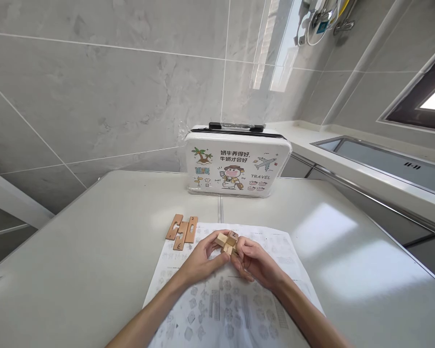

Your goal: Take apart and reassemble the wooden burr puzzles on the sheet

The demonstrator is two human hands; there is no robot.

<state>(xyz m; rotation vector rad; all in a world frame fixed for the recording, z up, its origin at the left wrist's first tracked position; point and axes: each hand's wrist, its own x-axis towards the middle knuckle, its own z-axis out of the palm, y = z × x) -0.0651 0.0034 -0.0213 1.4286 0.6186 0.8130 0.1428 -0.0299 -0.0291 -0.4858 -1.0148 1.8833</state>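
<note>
A small wooden burr puzzle [227, 242] of interlocking light and darker blocks is held between both hands above a printed sheet. My left hand [207, 256] wraps its left side, with the thumb along the near face. On the other side, my right hand [253, 258] has its fingers curled against the puzzle's right end. Dark marks show on some block ends. Flat wooden pieces with cut-outs and numbers [181, 232] lie to the left, partly on the sheet's upper left corner. The instruction sheet [282, 261] is covered with small diagrams and lies under my hands.
A white cartoon-printed case [237, 166] with a black handle stands at the back of the white table [94, 251]. Grey tiled wall rises behind it. A counter with a sink [384, 159] runs along the right. Taps and hoses hang at the upper right.
</note>
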